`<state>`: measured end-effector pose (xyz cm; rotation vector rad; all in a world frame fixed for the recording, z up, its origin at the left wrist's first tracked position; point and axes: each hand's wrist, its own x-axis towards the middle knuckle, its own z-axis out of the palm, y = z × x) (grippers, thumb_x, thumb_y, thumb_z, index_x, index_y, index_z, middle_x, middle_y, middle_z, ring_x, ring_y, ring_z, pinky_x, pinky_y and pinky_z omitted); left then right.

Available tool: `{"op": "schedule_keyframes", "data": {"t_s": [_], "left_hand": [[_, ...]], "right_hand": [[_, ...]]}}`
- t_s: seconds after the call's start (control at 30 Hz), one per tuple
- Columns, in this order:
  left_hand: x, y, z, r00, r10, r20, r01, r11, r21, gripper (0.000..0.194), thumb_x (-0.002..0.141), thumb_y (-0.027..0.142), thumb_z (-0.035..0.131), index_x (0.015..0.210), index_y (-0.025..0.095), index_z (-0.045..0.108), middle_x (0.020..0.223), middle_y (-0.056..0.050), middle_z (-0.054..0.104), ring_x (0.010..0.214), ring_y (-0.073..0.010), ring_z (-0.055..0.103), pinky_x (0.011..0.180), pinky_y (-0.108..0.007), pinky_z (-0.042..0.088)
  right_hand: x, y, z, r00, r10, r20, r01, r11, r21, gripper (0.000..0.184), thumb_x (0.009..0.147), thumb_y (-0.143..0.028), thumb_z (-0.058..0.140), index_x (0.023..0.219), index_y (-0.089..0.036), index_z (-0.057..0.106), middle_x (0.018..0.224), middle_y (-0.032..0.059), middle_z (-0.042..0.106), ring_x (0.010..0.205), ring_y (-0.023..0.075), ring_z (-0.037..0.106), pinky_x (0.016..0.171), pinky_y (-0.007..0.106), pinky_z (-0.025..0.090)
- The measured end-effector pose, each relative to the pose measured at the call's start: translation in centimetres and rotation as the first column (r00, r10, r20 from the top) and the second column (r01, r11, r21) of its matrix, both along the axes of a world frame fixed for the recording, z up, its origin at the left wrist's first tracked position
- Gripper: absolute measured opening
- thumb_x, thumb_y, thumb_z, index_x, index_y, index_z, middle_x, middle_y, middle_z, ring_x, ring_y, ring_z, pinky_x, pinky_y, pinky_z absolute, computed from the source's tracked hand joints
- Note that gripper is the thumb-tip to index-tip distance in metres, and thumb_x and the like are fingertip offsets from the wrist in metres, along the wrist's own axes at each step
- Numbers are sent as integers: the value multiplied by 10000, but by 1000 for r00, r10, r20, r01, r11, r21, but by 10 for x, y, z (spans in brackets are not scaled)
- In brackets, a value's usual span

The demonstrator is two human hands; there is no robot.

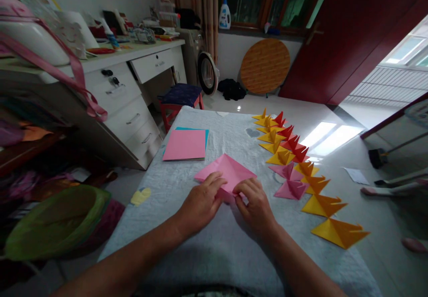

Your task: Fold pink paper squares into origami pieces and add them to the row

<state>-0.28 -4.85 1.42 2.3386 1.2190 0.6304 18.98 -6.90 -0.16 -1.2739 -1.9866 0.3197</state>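
A pink sheet of origami paper (230, 168), creased and partly folded, lies on the cloth-covered table in front of me. My left hand (204, 196) rests on its near left side, fingers bent over the edge. At the near right edge, my right hand (254, 201) pinches the paper between thumb and fingers. Beyond my left hand sits a stack of square paper (185, 144), pink on top with blue showing beneath. To the right stand rows of folded paper pieces: yellow ones (281, 155), red ones (294, 143), pink ones (290, 187) and orange-yellow ones (337, 232).
A pale blue tablecloth (217, 252) covers the table. A red stool (182, 96) and a white desk (133, 118) stand at the left, with a green-lined bin (56, 221) nearer. Behind are an open washing machine door (207, 73) and a round wooden board (265, 65).
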Motion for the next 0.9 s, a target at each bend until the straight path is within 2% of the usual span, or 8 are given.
{"op": "schedule_keyframes", "data": {"t_s": [0.13,0.27,0.33,0.43,0.53,0.63,0.8,0.9], "left_hand": [[0,5,-2,990,7,138,-4,1000,-22,202,866,69,486,893,197,640,1114,-65,698,1074,-199,661,975,-354,528],[-8,9,-3,962,12,272,-7,1000,-22,181,838,65,513,884,201,623,1149,-61,682,1109,-196,635,995,-363,500],[-13,13,-4,941,18,339,-4,999,-44,165,813,63,536,857,200,616,1126,-58,681,1080,-187,639,975,-353,502],[-18,20,-5,908,52,416,-13,995,-98,111,779,86,585,749,193,577,1063,-66,679,1017,-185,648,926,-344,516],[-21,26,-6,890,88,448,-19,988,-156,165,764,109,606,656,189,511,1051,-82,676,1009,-194,645,912,-358,520],[-22,28,-5,897,96,432,-20,984,-177,212,760,90,600,620,183,471,1108,-100,661,1034,-204,640,922,-378,517],[-23,31,-6,947,66,315,-46,996,-72,159,702,45,647,747,171,562,1419,-122,481,1264,-266,541,1027,-443,464],[-28,36,-12,961,119,249,-123,992,2,151,786,48,539,833,176,601,1469,-112,413,1286,-248,521,1059,-463,449]], "right_hand": [[2,-5,6,991,106,76,-111,992,66,111,882,-208,573,977,-195,630,933,63,684,930,216,580,874,378,436],[14,-3,4,973,89,211,-110,990,87,529,832,-307,648,1322,-159,518,1266,138,613,1248,294,482,1078,486,332],[21,-1,1,960,58,274,-78,995,61,629,807,-286,640,1399,-160,466,1372,150,548,1351,315,396,1133,529,260],[28,2,-3,951,22,310,-34,999,36,609,757,-193,595,1363,-204,528,1431,130,499,1404,325,335,1146,564,231],[32,3,-3,964,15,265,-41,995,91,417,750,-145,574,1141,-251,674,1414,88,527,1405,319,345,1135,567,259],[30,1,-1,974,52,219,-90,981,170,262,807,-139,557,974,-266,715,1357,56,600,1400,288,384,1143,559,261],[18,-2,-2,959,136,249,-194,955,224,264,909,-130,514,1025,-264,710,1264,32,692,1389,243,433,1164,535,251],[14,-2,-6,949,128,289,-198,954,226,261,933,-112,518,1039,-258,707,1242,17,708,1375,227,454,1167,505,257]]}}
